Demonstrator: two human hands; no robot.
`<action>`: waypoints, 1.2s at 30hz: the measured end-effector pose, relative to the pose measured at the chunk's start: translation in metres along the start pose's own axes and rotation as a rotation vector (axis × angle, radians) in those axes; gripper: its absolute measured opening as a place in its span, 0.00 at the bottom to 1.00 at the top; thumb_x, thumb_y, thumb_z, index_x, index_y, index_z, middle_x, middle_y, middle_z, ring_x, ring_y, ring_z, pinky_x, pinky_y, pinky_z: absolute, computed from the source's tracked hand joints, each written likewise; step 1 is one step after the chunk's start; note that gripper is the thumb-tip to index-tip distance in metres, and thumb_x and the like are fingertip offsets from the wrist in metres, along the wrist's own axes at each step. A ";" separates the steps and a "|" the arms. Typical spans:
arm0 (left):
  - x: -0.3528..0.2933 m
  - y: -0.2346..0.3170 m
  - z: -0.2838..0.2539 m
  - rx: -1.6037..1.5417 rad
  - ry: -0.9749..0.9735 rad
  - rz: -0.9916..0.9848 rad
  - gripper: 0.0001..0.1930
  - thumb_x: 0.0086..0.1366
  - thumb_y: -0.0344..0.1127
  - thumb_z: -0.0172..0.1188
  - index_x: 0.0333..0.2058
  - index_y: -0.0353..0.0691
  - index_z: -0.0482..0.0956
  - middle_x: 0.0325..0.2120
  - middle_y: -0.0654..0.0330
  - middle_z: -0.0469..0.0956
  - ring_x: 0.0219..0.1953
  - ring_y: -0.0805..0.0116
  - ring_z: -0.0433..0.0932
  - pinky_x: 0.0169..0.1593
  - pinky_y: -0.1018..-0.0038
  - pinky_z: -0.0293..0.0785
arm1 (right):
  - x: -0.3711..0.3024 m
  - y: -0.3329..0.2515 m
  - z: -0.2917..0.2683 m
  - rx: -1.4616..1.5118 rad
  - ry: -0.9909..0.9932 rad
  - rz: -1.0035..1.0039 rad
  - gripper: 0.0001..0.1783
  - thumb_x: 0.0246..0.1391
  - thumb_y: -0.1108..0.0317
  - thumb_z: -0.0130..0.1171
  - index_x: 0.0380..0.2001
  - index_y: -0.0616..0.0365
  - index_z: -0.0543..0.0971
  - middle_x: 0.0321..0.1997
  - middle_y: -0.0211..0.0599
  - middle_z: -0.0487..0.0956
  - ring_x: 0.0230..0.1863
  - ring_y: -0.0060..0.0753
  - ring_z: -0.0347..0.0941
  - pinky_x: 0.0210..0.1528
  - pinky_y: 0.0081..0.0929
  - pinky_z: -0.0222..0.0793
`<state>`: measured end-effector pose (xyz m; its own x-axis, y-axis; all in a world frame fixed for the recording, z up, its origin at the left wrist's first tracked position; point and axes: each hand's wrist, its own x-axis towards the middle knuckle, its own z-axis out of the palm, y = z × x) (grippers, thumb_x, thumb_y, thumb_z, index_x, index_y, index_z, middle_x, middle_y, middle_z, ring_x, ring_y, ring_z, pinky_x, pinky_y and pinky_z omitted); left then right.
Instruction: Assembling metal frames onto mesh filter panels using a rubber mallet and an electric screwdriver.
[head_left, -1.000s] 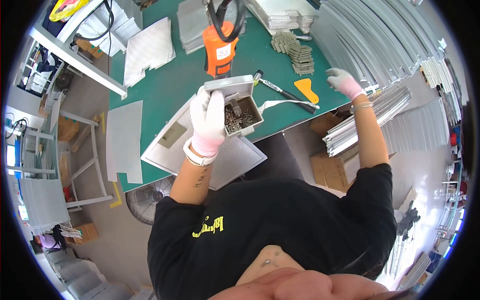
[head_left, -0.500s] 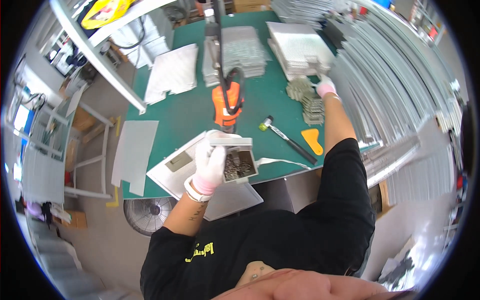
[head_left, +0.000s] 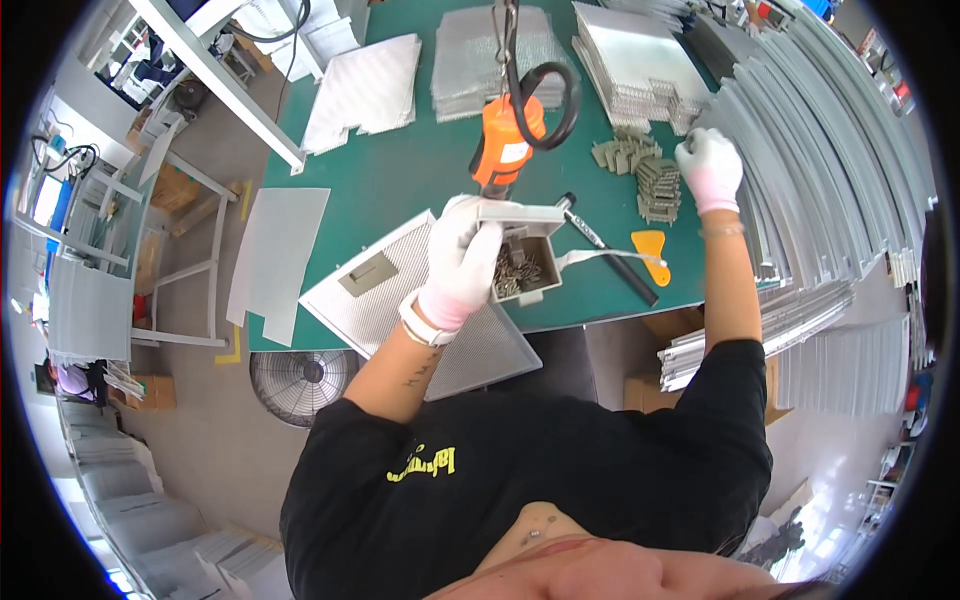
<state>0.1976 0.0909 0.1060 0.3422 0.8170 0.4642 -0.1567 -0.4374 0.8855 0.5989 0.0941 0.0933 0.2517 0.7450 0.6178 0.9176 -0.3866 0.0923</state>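
Note:
My left hand (head_left: 465,262), in a white and pink glove, grips the left side of a small grey box (head_left: 543,268) over the near edge of the green table. Inside the box lie many small metal pieces (head_left: 515,270), too small to name. Just beyond it hangs an orange power tool (head_left: 503,143), pointing down. My right hand (head_left: 712,168), gloved alike, is closed just right of stacked grey-green metal brackets (head_left: 658,190); its fingertips are turned away, so I cannot make out what they hold. A perforated metal panel (head_left: 385,272) lies partly under my left hand and forearm.
A black-handled hammer (head_left: 610,255) and a yellow scraper (head_left: 651,255) lie right of the box. Mesh panel stacks (head_left: 640,65) stand at the back. Long metal strips (head_left: 830,170) fill the right side. A floor fan (head_left: 303,385) stands below the table's left edge.
My right hand has drawn away from the mesh stack's near corner to the right of the brackets, fingers closed. My left hand stays on the box. The whole view has shifted.

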 end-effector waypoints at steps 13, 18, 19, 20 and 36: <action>-0.006 0.006 0.022 0.039 0.013 0.127 0.10 0.64 0.32 0.53 0.24 0.36 0.72 0.20 0.54 0.68 0.27 0.53 0.68 0.38 0.63 0.65 | -0.155 -0.116 -0.226 1.091 0.533 -0.434 0.17 0.49 0.59 0.67 0.36 0.55 0.73 0.16 0.27 0.65 0.14 0.28 0.54 0.19 0.29 0.48; -0.011 0.006 0.020 0.042 0.005 0.130 0.09 0.64 0.32 0.54 0.25 0.36 0.72 0.20 0.53 0.68 0.27 0.51 0.68 0.37 0.62 0.65 | -0.155 -0.131 -0.231 0.989 0.475 -0.346 0.16 0.47 0.56 0.69 0.27 0.53 0.75 0.15 0.30 0.60 0.14 0.33 0.53 0.19 0.29 0.46; -0.013 0.005 0.019 0.029 0.010 0.112 0.09 0.64 0.32 0.54 0.25 0.36 0.72 0.20 0.53 0.69 0.27 0.51 0.68 0.37 0.62 0.65 | -0.152 -0.133 -0.235 0.958 0.428 -0.334 0.17 0.45 0.57 0.70 0.23 0.53 0.73 0.14 0.31 0.59 0.14 0.34 0.53 0.19 0.30 0.46; -0.014 0.004 0.019 0.030 0.011 0.112 0.09 0.64 0.32 0.54 0.25 0.36 0.72 0.20 0.53 0.69 0.27 0.51 0.68 0.37 0.62 0.65 | -0.150 -0.133 -0.236 0.928 0.384 -0.322 0.18 0.44 0.57 0.71 0.19 0.52 0.72 0.14 0.31 0.58 0.14 0.36 0.53 0.19 0.30 0.46; -0.015 0.011 0.014 0.094 0.002 0.140 0.06 0.63 0.30 0.54 0.28 0.35 0.75 0.21 0.53 0.71 0.27 0.51 0.70 0.38 0.62 0.66 | -0.152 -0.130 -0.240 0.897 0.388 -0.259 0.17 0.39 0.56 0.67 0.15 0.55 0.72 0.17 0.38 0.62 0.15 0.41 0.58 0.19 0.30 0.52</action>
<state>0.2032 0.0686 0.1086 0.3211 0.7465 0.5827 -0.1149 -0.5800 0.8064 0.3675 -0.0995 0.1748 0.0407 0.4578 0.8881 0.8624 0.4328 -0.2626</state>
